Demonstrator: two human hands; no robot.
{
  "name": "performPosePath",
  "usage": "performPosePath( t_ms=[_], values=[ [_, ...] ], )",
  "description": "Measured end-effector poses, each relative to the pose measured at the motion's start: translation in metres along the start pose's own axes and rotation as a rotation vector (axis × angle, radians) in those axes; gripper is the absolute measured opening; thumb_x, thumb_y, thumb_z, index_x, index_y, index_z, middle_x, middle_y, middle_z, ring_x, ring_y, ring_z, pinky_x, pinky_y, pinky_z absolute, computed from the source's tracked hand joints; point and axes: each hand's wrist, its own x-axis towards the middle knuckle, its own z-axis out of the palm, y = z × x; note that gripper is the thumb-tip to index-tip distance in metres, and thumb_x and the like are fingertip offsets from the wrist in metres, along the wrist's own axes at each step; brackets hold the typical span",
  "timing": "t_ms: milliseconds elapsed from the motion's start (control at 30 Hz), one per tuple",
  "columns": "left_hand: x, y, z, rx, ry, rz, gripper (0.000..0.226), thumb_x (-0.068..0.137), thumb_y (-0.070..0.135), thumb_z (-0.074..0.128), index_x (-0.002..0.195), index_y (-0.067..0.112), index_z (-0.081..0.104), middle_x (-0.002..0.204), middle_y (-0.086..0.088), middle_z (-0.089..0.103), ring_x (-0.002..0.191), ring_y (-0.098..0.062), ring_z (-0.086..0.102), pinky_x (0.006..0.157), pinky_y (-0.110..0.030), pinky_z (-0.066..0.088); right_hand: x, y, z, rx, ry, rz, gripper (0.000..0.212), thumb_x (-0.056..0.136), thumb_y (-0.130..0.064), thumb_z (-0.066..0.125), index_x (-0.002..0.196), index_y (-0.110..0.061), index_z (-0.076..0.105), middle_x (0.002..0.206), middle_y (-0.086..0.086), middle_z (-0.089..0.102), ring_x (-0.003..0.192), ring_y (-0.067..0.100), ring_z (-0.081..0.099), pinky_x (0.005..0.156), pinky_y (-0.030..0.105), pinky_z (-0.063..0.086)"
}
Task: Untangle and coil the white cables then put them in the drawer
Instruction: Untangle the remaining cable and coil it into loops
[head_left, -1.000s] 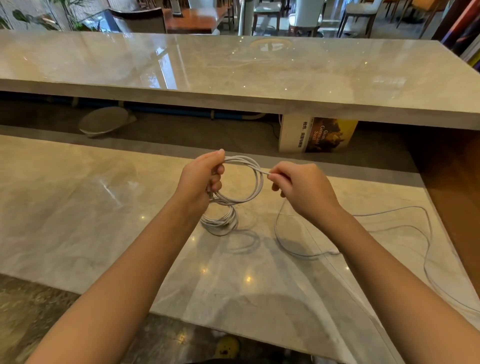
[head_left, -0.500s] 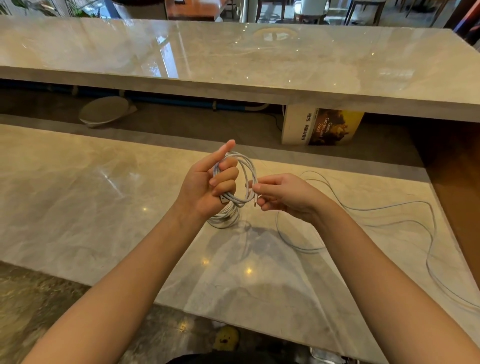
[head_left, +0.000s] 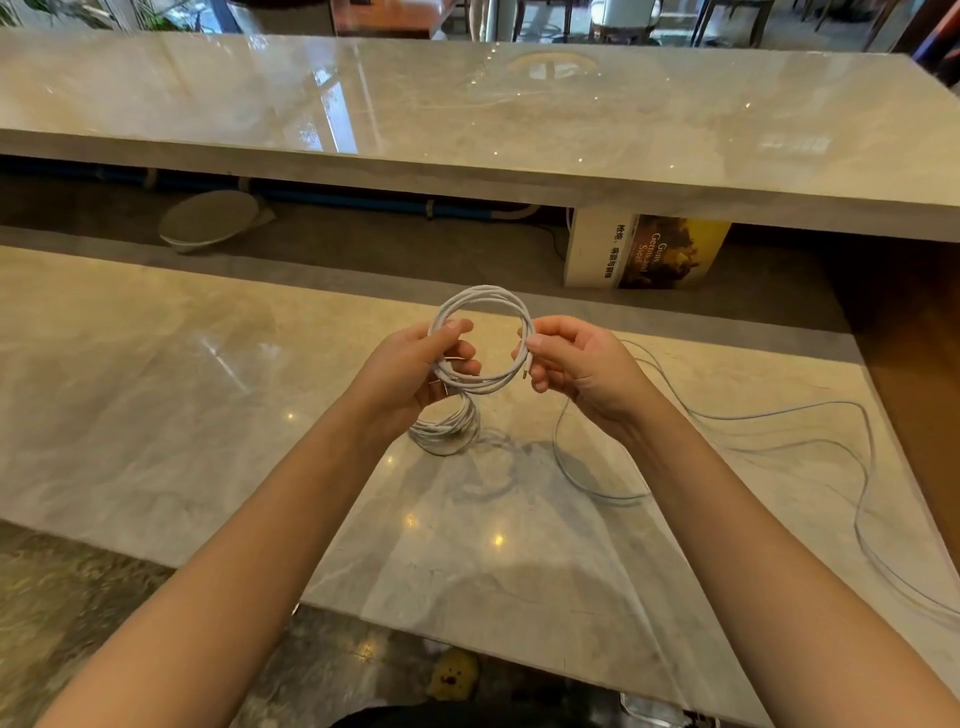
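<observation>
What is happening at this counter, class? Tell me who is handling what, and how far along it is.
A person holds a coil of white cable above the marble counter. The left hand grips its left side, and the right hand pinches its right side near the plug. A second coiled bundle lies on the counter below. A loose cable sprawls to the right, not yet coiled. No drawer is in view.

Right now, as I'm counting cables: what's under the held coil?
A second white coil lies on the counter; the left hand covers its top, so whether it joins the held coil is hidden.
</observation>
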Motion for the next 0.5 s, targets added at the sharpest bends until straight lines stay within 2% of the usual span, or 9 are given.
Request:
performPosePath(
  t_ms=[67,100,167,267,333,400,500],
  values=[
    [-0.002,0.001,0.004,-0.150,0.002,-0.010,0.020,0.098,0.019,0.044,0.097,0.008,0.061,0.066,-0.002,0.058,0.056,-0.011,0.060,0.062,-0.025,0.056,-0.001,-0.001,-0.001,-0.039,-0.014,-0.034,0.017,0.090,-0.006,0.056,0.106,-0.003,0.062,0.073,0.007,0.061,0.057,0.009,0.055,0.057,0.020,0.051],
    [-0.002,0.002,0.005,-0.284,-0.015,-0.028,0.020,0.099,0.017,0.042,0.095,0.007,0.058,0.062,-0.001,0.055,0.049,-0.009,0.054,0.056,-0.022,0.054,-0.001,-0.002,-0.002,-0.057,-0.027,-0.046,0.016,0.091,-0.007,0.055,0.105,-0.004,0.062,0.073,0.006,0.061,0.057,0.009,0.055,0.057,0.020,0.051],
    [0.000,0.008,0.002,-0.559,-0.079,-0.096,0.019,0.099,0.012,0.039,0.090,0.005,0.054,0.055,0.001,0.049,0.038,-0.005,0.039,0.041,-0.014,0.039,-0.003,-0.004,-0.003,-0.081,-0.050,-0.064,0.014,0.092,-0.006,0.054,0.103,-0.006,0.063,0.072,0.005,0.062,0.058,0.010,0.054,0.055,0.019,0.050],
    [0.002,0.016,-0.005,-0.801,-0.161,-0.170,0.018,0.096,0.007,0.037,0.086,0.003,0.051,0.052,0.003,0.043,0.032,-0.005,0.029,0.032,-0.013,0.025,-0.005,-0.010,-0.006,-0.209,-0.056,-0.124,0.013,0.090,-0.003,0.055,0.100,-0.003,0.064,0.075,0.006,0.066,0.058,0.009,0.054,0.054,0.019,0.049],
    [0.000,0.016,-0.005,-0.908,-0.199,-0.195,0.021,0.097,0.011,0.036,0.085,0.002,0.051,0.052,0.003,0.040,0.031,-0.005,0.029,0.030,-0.014,0.023,-0.006,-0.010,-0.007,-0.370,-0.028,-0.168,0.011,0.087,-0.001,0.059,0.097,-0.001,0.064,0.075,0.009,0.066,0.059,0.010,0.057,0.056,0.020,0.052],
    [-0.003,0.014,-0.001,-0.980,-0.235,-0.193,0.026,0.098,0.014,0.036,0.084,0.001,0.053,0.052,0.003,0.038,0.031,-0.005,0.028,0.030,-0.014,0.022,-0.006,-0.007,-0.001,-0.433,-0.001,-0.188,0.010,0.086,-0.001,0.061,0.095,0.002,0.064,0.074,0.012,0.066,0.059,0.009,0.061,0.058,0.020,0.054],
    [-0.006,0.012,0.007,-0.902,-0.216,-0.133,0.024,0.098,0.016,0.037,0.087,0.003,0.054,0.053,0.003,0.037,0.033,-0.005,0.028,0.032,-0.013,0.021,-0.009,-0.003,0.016,-0.260,0.028,-0.146,0.016,0.088,0.001,0.056,0.102,0.004,0.063,0.080,0.013,0.069,0.066,0.011,0.068,0.064,0.020,0.056]
  ],
)
